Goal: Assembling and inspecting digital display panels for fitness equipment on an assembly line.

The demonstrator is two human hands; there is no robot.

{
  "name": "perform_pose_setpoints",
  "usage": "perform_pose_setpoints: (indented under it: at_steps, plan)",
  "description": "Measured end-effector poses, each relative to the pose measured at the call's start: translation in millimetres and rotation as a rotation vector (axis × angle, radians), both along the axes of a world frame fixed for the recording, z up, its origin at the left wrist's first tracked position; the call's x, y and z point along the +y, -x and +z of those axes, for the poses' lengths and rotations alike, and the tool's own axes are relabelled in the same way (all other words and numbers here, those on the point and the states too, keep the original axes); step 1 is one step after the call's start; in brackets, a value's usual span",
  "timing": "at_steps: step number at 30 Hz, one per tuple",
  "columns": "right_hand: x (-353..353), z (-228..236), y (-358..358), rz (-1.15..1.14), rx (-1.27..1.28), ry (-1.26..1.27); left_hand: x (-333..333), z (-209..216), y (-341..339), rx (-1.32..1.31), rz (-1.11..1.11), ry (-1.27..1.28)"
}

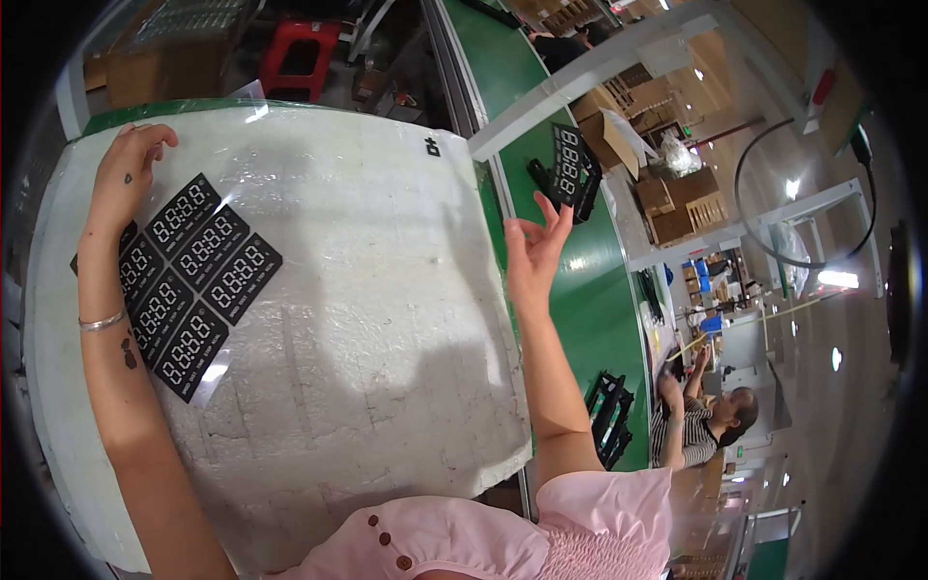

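Note:
My left hand [136,159] rests over the far left of a white foam-topped surface [387,290], its fingers loosely bent and nothing visible in them. Below it, partly covered by my left wrist, lie several black display stickers [209,246] with white segmented digits, on a clear film sheet. On the right, my right hand [539,246] reaches over a green bench, thumb and fingers apart. Just beyond its fingertips, a single display sticker [567,162] is at a black plastic housing [586,188]. Whether the fingertips touch the sticker, or how firmly it sits, I cannot tell.
A green bench [590,290] runs along the right, with more black housings [611,416] nearer me. A pale metal post [561,92] crosses above it. A co-worker in a striped top [701,430] sits farther right. Beyond the foam stands a red stool [298,60]; cardboard boxes [691,198] are stacked behind.

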State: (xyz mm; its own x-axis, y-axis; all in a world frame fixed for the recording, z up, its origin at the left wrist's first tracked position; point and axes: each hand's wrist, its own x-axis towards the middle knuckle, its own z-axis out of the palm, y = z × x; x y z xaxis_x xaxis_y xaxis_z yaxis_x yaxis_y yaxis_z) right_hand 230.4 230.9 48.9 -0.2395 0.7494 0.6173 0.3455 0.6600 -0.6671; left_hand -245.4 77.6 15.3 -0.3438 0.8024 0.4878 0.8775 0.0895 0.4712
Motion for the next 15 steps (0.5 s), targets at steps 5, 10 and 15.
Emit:
perform_pose_setpoints:
  at_steps: [5,10,15]
  plan:
    - [91,-22,-92,-0.364,-0.180,0.075,6,-4,-5,0.080,-0.117,-0.051]
    - [164,-36,-166,-0.675,-0.674,-0.045,10,-13,-13,0.140,-0.006,0.065]
    - [183,-40,-170,-0.739,-0.986,-0.036,7,-7,-25,0.153,0.059,0.061]
